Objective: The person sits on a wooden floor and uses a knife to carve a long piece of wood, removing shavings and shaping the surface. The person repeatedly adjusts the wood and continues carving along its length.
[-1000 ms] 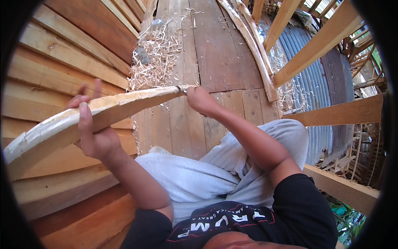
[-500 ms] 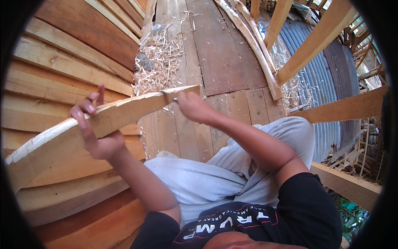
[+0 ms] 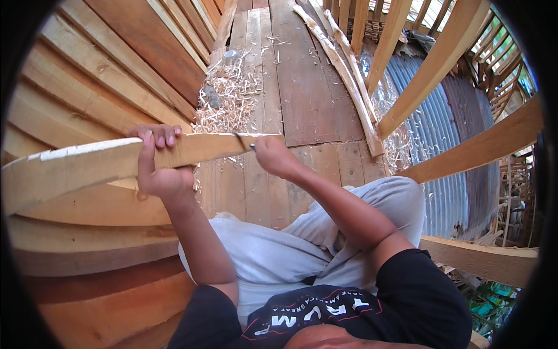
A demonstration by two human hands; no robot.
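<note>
A long, pale wooden plank [image 3: 87, 168] with a whittled, rough upper edge stretches from the left rim toward the middle. My left hand [image 3: 165, 174] grips it, fingers over the far edge and the thumb against the near face. Close to the plank's tapered right end, my right hand [image 3: 274, 157] is closed around a knife [image 3: 239, 142]. Its thin dark blade, smeared by motion, lies across the plank's end. The handle is mostly hidden in my fist.
Curly wood shavings [image 3: 232, 104] are heaped on the board floor [image 3: 305, 99] beside the plank wall [image 3: 110, 75] at left. Long peeled poles [image 3: 343, 72] lie at the far right. Slanting wooden beams [image 3: 433, 70] stand before corrugated metal sheets [image 3: 436, 145]. My crossed legs [image 3: 273, 250] are below.
The plank has swung more level, its left part rising. My left hand has shifted right and now wraps over the edge more closely. My right hand still holds the knife near the end.
</note>
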